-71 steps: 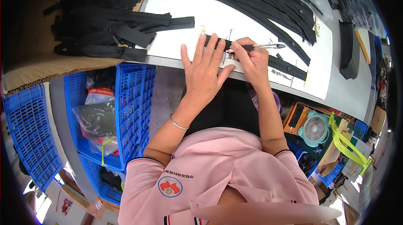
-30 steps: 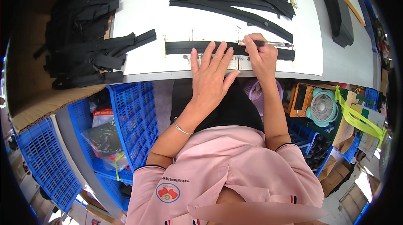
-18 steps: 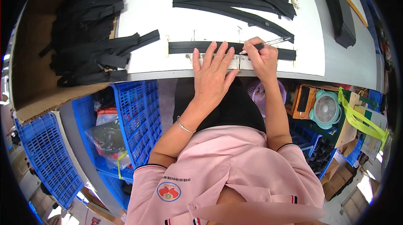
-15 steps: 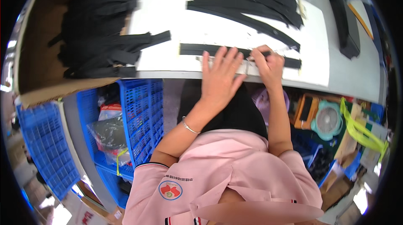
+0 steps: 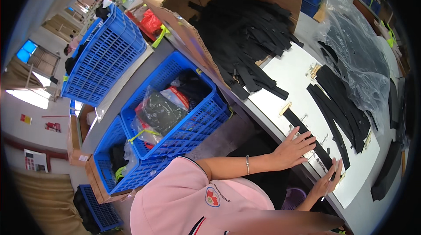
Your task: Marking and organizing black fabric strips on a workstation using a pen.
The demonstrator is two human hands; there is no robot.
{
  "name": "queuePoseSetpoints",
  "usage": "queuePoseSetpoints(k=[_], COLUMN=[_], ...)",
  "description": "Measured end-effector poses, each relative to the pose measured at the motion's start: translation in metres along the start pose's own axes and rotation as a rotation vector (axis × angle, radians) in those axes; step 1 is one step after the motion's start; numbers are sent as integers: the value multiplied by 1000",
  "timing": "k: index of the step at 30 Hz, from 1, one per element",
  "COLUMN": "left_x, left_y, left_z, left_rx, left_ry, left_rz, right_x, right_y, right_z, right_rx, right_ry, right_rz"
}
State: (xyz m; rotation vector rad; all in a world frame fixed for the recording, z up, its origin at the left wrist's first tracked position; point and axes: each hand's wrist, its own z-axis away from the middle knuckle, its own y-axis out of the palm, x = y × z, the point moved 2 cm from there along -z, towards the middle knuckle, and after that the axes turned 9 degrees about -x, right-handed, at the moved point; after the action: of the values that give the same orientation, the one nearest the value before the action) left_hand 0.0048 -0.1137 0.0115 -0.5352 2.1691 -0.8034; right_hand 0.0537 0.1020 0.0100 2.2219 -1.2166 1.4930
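A narrow black fabric strip point(image 5: 297, 120) lies along the near edge of a white board point(image 5: 285, 66) on the table. My left hand point(image 5: 293, 149) rests on it, fingers spread and flat. Closer to the strip's right end, my right hand point(image 5: 323, 184) is closed around a slim pen-like stick, mostly hidden by the fingers; a pale end shows below the hand. Farther back on the board lie more black strips point(image 5: 344, 103) side by side, with one loose strip point(image 5: 329, 121) apart from them. Small tan tabs point(image 5: 285, 108) sit by the strip ends.
To the left, a cardboard box point(image 5: 193, 27) lies open toward the board, heaped with black strips point(image 5: 245, 29). Clear plastic sheeting point(image 5: 355, 55) covers the back. Blue crates point(image 5: 175, 136) with bagged items stand left of the table. A black bar point(image 5: 386, 171) lies at the right.
The view has swung to the left, showing more of the box, crates and room. My left hand still lies on the strip; my right hand is nearer its right end.
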Motion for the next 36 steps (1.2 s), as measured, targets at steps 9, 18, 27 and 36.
queuePoseSetpoints(k=[9, 18, 27, 36], left_x=[-5, -41, -63, -64], left_y=[-7, 41, 86, 84], left_z=[-25, -44, -60, -63], left_rx=[205, 10, -50, -59], left_ry=[-83, 15, 109, 125], left_rz=[45, 288, 315, 242], right_x=[-38, -19, -18, -9], right_y=[-56, -48, -51, -41], right_z=[3, -1, -3, -38], right_rx=[-27, -131, -107, -94], right_ry=[-377, -420, -384, 69], right_rz=[570, 613, 555, 89])
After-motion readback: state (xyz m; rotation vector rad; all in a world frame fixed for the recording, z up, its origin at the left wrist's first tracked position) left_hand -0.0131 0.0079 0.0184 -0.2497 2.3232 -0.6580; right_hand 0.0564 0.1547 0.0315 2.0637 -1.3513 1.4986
